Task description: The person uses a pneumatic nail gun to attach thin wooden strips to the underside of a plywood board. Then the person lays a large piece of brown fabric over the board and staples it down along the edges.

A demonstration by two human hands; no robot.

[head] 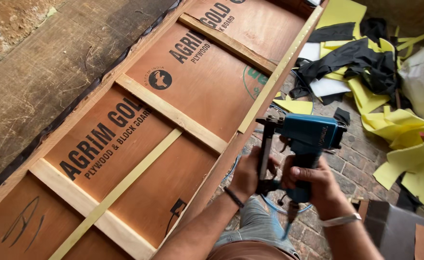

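I hold a blue pneumatic staple gun (308,137) over the right edge of a long plywood frame (197,82). My right hand (318,185) grips its handle. My left hand (248,173) is wrapped around the dark magazine at its lower front. The gun's nose sits at the end of a thin pale yellow strip (282,67) that runs along the frame's right rail. A second yellow strip (120,190) lies diagonally on the plywood panel. A blue air hose (274,209) hangs below the gun.
Pale wooden cross battens (171,113) span the frame. Yellow, black and white foam and fabric scraps (361,72) are heaped on the brick floor at right. A worn wooden surface (43,62) lies along the frame's left side. A dark box (399,228) stands at lower right.
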